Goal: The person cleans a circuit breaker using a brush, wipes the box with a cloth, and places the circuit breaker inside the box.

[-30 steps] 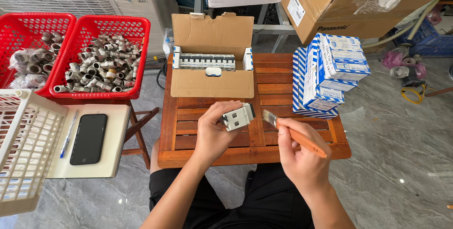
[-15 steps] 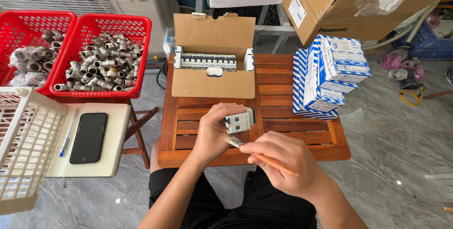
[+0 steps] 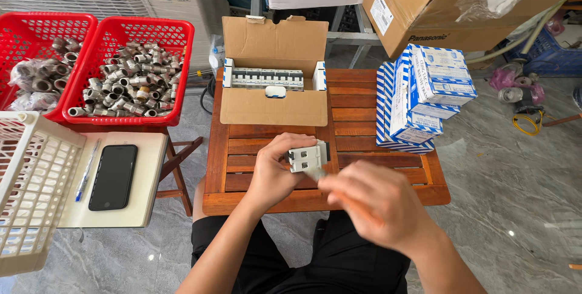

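Open brown carton mid-table, blue-white boxes stacked right, dark phone screen lying left.

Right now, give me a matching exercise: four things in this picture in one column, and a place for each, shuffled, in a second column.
1. grey breaker
2. black phone
3. metal fittings
4. blue and white boxes

A. in the red basket
B. stacked at the right of the wooden table
C. in the left hand
D. on the white notebook

Pairs: 1-C, 2-D, 3-A, 4-B
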